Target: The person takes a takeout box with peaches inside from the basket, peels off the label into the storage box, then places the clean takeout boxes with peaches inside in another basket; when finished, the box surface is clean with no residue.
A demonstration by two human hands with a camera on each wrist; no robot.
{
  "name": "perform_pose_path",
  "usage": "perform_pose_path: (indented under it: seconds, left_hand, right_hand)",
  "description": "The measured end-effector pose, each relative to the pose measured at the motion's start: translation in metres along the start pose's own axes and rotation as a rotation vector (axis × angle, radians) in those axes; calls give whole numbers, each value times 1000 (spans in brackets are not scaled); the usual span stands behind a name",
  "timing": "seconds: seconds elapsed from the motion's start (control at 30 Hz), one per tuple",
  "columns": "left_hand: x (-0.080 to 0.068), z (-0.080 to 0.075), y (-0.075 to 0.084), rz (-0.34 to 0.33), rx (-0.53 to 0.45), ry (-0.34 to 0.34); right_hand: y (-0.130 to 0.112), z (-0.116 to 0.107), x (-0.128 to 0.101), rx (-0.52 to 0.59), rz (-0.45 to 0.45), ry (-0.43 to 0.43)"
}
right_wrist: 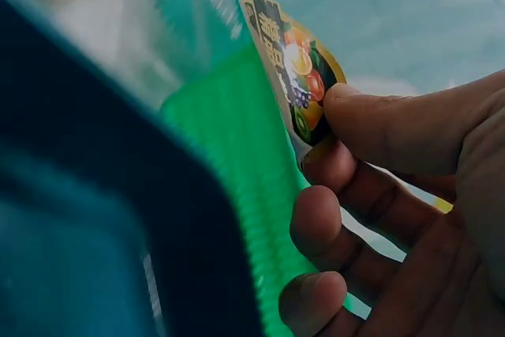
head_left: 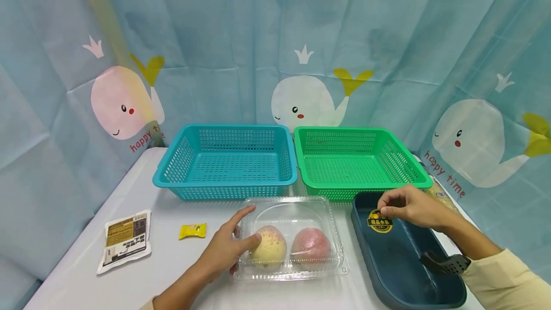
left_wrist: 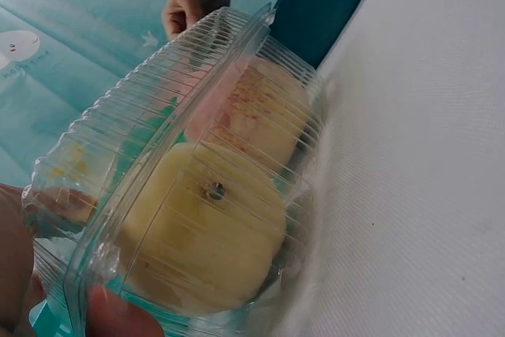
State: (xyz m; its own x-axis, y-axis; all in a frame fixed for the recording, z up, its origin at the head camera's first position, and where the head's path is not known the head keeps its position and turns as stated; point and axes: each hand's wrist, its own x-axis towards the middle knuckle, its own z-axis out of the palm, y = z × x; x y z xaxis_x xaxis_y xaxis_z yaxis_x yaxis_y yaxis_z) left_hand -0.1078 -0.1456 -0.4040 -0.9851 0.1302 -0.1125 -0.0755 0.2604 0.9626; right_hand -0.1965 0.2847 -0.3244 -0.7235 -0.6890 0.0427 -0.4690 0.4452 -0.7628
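A lidded clear plastic box [head_left: 333, 214] stands on the table in front of me, with a yellow round fruit [head_left: 273, 248] and a pink round fruit [head_left: 311, 245] inside. My left hand [head_left: 224, 248] grips the box's left side, thumb and fingers around its edge, as the left wrist view shows close up. Between the thumb and fingertips of my right hand [head_left: 411, 207] I pinch a round black-and-gold fruit sticker [head_left: 380, 222] by its edge. Fruit pictures are printed on the sticker [right_wrist: 304, 76]. That hand is over the dark blue tray [head_left: 400, 267], right of the box.
Behind the box stand a blue basket [head_left: 224, 190] and a green basket [head_left: 366, 188], side by side. A small yellow packet [head_left: 192, 231] and a white-and-brown pouch [head_left: 126, 240] lie on the left. Another package [head_left: 441, 195] is partly hidden behind my right forearm.
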Motion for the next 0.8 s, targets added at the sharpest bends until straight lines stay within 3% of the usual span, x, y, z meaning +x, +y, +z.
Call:
perform_pose_path:
  seconds: [0.17, 0.4, 0.8]
  left_hand:
    - [0, 0, 0, 2, -5, 1]
    - [1, 0, 0, -6, -5, 5]
    - [1, 0, 0, -12, -10, 4]
  right_hand:
    - [24, 2, -8, 56, 58, -20]
    - [51, 9, -12, 56, 68, -57]
    - [70, 19, -11, 16, 141, -97]
